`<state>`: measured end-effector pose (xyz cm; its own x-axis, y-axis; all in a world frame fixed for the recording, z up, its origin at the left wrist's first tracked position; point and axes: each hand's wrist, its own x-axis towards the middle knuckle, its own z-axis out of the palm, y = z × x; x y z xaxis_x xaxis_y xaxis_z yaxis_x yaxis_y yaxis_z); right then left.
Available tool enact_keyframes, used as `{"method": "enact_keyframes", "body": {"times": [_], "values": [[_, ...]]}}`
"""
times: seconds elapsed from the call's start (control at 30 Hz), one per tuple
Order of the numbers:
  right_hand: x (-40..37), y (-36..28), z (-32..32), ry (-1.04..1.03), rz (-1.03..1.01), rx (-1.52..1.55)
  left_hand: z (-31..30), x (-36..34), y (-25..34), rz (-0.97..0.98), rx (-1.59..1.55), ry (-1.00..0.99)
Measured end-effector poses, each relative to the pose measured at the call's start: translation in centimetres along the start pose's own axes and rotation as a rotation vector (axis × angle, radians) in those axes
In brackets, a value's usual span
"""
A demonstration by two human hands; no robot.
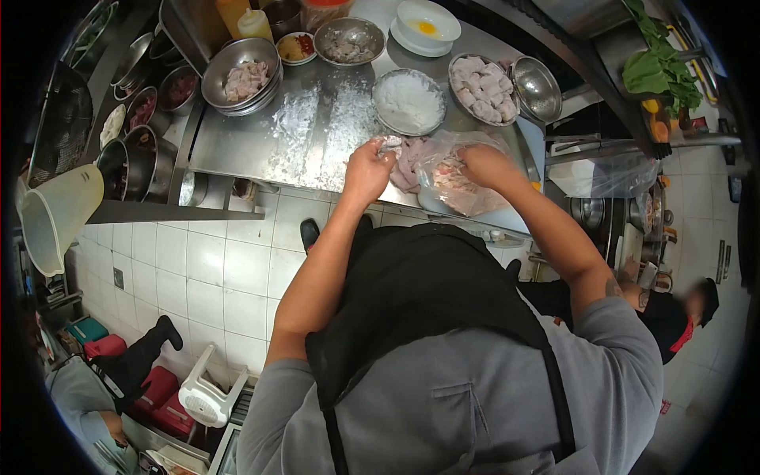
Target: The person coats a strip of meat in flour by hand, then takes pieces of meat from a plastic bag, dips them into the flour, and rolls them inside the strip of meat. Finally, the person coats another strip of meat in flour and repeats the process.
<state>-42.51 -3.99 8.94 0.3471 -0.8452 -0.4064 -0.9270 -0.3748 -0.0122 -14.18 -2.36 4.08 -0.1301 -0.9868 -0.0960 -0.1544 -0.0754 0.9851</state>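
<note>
At the front edge of the steel counter, my left hand (370,171) is closed, its fingertips pinching a pale, flour-dusted piece of raw meat (390,143). Beside it lies a flap of raw pink meat (406,168), partly under a clear plastic bag (455,196). My right hand (486,167) has its fingers closed on the bag's upper side; minced or chopped meat shows through the plastic. Just beyond both hands stands a bowl of white flour (409,101). Farther right, a metal bowl (516,108) holds several floured meat pieces (480,85).
Stacked metal bowls (267,96) with raw meat stand on the left. White bowls (426,45) with egg yolk sit at the back. Loose flour (305,119) covers part of the counter. A co-worker (685,317) is at the right, another person (87,404) at lower left.
</note>
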Motion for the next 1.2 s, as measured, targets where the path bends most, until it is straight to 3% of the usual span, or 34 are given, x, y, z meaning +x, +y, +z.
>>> {"method": "enact_keyframes", "body": {"times": [0.4,0.6,0.8,0.9,1.0,1.1,1.2], "values": [[0.3,-0.4,1.6,0.062,0.008,-0.002,0.2,-0.2,-0.5,0.016,-0.036,0.028],[-0.4,-0.4,0.1,-0.041,-0.077,0.025,0.1,-0.4,-0.2,-0.008,-0.046,0.027],[-1.1,0.6,-1.3,0.131,-0.032,0.264,0.2,-0.5,0.1,-0.024,-0.013,-0.006],[-0.9,1.6,-0.9,0.088,-0.138,0.176,0.1,-0.4,0.7,-0.034,0.038,-0.038],[-0.6,1.6,-1.6,-0.089,-0.100,0.165,0.3,-0.3,0.1,-0.026,0.016,-0.037],[-0.7,1.9,-1.5,-0.016,-0.062,0.297,0.4,-0.2,-0.3,-0.008,0.030,-0.029],[-0.7,1.4,-3.3,-0.177,-0.033,0.182,0.3,-0.3,-0.3,-0.012,0.028,-0.025]]}}
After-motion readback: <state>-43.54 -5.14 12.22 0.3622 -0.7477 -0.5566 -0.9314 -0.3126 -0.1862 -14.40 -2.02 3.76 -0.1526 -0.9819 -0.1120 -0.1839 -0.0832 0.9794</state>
